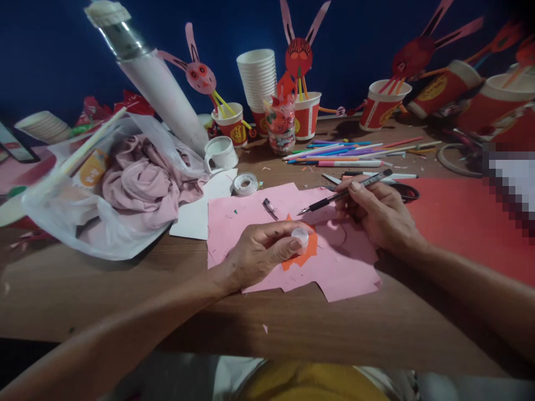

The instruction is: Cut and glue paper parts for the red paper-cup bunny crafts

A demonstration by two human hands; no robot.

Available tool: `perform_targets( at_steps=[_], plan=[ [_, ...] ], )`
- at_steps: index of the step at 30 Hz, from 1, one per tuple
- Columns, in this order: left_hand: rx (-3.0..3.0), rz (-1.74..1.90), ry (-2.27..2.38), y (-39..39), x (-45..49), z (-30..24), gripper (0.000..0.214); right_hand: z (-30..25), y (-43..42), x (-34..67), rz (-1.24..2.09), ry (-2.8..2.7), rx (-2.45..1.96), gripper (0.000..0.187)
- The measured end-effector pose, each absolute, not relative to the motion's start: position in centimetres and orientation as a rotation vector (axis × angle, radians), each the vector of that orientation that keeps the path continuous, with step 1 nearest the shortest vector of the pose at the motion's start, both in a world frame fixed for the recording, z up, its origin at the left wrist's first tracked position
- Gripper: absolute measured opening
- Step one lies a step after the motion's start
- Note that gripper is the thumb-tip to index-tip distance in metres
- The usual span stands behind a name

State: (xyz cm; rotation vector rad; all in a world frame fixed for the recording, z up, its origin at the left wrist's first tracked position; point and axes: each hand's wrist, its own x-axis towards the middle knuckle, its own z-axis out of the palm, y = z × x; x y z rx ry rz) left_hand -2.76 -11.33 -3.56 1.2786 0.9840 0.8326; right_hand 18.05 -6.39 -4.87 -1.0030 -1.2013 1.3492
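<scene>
My left hand (267, 250) is closed on a small round clear bottle cap (300, 238), thumb at its near edge. It is over an orange piece of paper (307, 257), which lies on a sheet of pink paper (251, 209). In my right hand (378, 211) I grip a black pen (328, 201), its tip pointing left, just above the cap. The pen's own black cap (270, 209) rests on the pink paper. Under and behind my right hand are scissors (407, 192), partly hidden.
Behind lie a tape roll (245, 184), a white mug (220, 154) and colored pens (343, 151). Paper cups with rabbit figures (307, 116) line the wall. A plastic bag with pink cloth (137, 178) and a tall white thermos (163, 94) stand left; red paper (468, 223) lies right.
</scene>
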Motion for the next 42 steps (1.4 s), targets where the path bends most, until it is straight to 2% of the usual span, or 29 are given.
perform_targets(
  at_steps=[9, 27, 37, 42],
  plan=[
    [1.440, 0.790, 0.953, -10.8, -2.5, -2.8, 0.033, -4.5, -6.7, 18.1, 1.332, -1.265, -0.978, 0.017],
    [1.559, 0.865, 0.920, -10.8, -3.0, -3.7, 0.026, -4.8, -6.6, 18.0, 1.255, -1.318, -0.983, 0.018],
    [1.555, 0.773, 0.931, -10.8, -2.5, -2.7, 0.028, -4.7, -6.4, 18.2, 1.197, -1.332, -0.929, 0.017],
    [1.460, 0.720, 0.877, -10.8, -2.4, -2.2, 0.025, -3.6, -7.3, 18.1, 1.057, -1.423, -0.980, 0.017]
  ],
)
